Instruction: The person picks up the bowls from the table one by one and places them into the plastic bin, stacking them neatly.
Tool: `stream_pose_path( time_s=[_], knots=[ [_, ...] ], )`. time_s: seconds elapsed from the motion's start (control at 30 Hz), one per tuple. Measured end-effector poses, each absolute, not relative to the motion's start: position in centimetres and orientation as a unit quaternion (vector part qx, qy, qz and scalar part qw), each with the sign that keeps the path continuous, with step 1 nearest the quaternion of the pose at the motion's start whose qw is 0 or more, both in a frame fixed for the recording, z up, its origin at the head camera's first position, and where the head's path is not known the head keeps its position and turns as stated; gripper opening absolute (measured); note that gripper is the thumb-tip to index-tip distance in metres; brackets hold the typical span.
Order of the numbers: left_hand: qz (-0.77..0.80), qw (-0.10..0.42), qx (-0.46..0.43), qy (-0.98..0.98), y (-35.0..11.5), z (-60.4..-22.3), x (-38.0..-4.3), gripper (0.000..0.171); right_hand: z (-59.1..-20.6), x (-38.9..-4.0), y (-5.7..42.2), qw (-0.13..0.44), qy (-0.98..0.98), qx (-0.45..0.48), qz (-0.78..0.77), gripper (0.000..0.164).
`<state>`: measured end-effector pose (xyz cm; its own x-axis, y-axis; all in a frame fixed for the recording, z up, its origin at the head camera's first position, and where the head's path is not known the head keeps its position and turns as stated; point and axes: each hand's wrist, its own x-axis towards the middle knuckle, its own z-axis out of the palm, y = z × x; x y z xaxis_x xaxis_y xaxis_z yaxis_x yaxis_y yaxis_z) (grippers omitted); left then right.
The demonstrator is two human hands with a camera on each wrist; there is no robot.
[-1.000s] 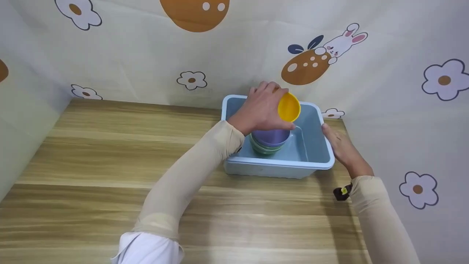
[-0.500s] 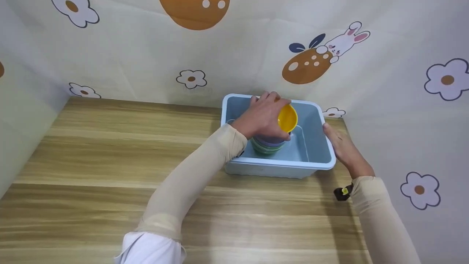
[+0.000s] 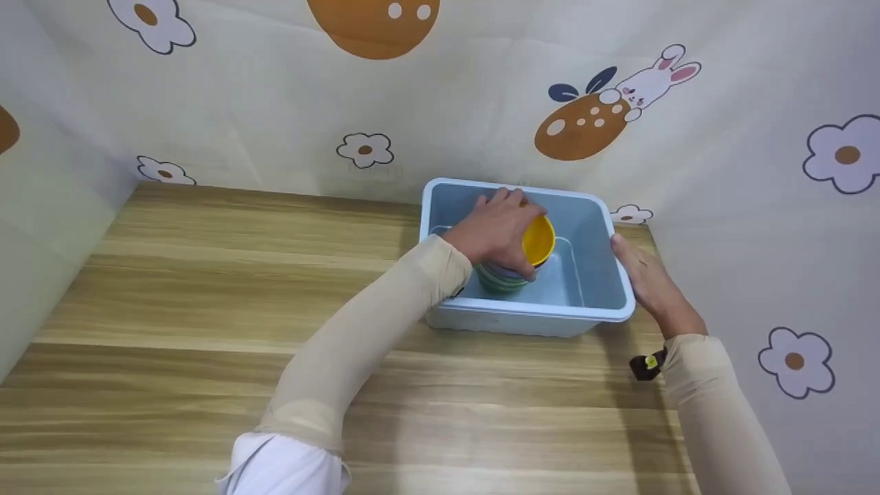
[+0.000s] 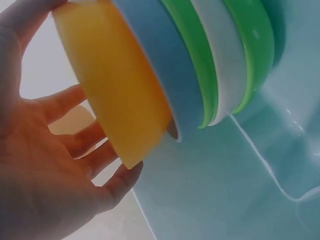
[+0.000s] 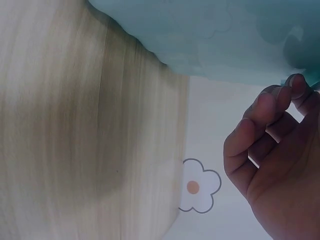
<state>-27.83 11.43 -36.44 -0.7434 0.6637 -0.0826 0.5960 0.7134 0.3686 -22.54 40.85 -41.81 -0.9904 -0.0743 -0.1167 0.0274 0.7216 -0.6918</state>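
My left hand (image 3: 491, 230) grips a yellow bowl (image 3: 540, 242) by its sides, low inside a light blue plastic bin (image 3: 529, 311). The bowl is tilted, its opening toward the right. In the left wrist view the yellow bowl (image 4: 110, 80) sits right at the rim of a purplish-blue bowl (image 4: 157, 60), the top one of a nested stack. Below that one come a green bowl (image 4: 192, 65), a whitish bowl (image 4: 225, 60) and another green bowl (image 4: 257, 55). My right hand (image 3: 646, 278) holds the bin's right rim, its fingers (image 5: 240, 135) curled in the right wrist view.
The bin stands on a wood-grain table (image 3: 206, 309) near the back right corner. Behind it and to the right hangs a patterned cloth (image 3: 261, 89). Wooden surface stretches to the left and in front of the bin.
My left hand has lowered the yellow bowl into the bin, down onto the top of the stack, covering more of the purplish bowl. The right hand has stayed at the rim.
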Motion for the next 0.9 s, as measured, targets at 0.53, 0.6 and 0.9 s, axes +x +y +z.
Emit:
stream_pose_path(
  time_s=[0.53, 0.6, 0.9],
  knots=[
    [0.161, 0.144, 0.330, 0.919, 11.54, -36.68, -27.96, 0.090, -41.66, -22.61, 41.05, 0.096, 0.924, 0.012, -0.370, 0.084],
    [0.162, 0.150, 0.327, 0.919, 11.54, -36.66, -27.94, 0.090, -41.58, -22.61, 41.03, 0.104, 0.922, 0.015, -0.372, 0.086],
    [0.160, 0.154, 0.329, 0.918, 11.36, -36.33, -28.05, 0.092, -41.55, -22.90, 40.78, 0.077, 0.923, 0.005, -0.377, 0.082]
  ],
)
